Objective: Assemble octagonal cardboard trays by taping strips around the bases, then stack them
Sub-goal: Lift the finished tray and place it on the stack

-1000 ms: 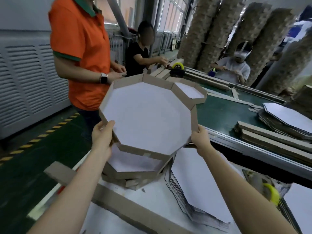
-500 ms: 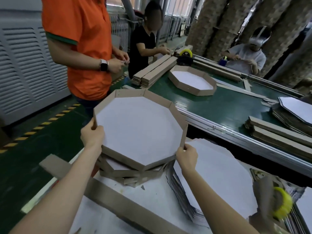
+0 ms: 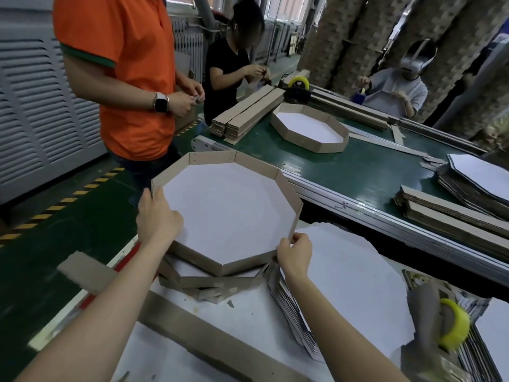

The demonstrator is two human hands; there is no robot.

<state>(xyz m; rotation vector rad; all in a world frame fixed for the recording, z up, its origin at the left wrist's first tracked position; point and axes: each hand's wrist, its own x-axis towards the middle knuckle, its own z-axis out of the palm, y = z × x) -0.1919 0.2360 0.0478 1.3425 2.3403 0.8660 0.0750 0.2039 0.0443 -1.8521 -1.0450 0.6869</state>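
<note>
On the tabletop (image 3: 165, 359), our left hand (image 3: 158, 219) and right hand (image 3: 293, 253) each keep a pinching grip on the tray (image 3: 228, 213) rim. Held high a second ago, it has come down onto the stack (image 3: 209, 282), so we judge letting go is next.

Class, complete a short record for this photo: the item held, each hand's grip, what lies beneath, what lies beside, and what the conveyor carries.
Held item: octagonal tray, open side up, white base, brown walls
Left grip: left hand curls over the tray's left wall
Right grip: right hand pinches the near right wall
Beneath: stack of trays; contact unclear
Beside: pile of flat bases to the right, yellow tape roll beyond
Conveyor: green belt carries second tray and strip bundles
</note>
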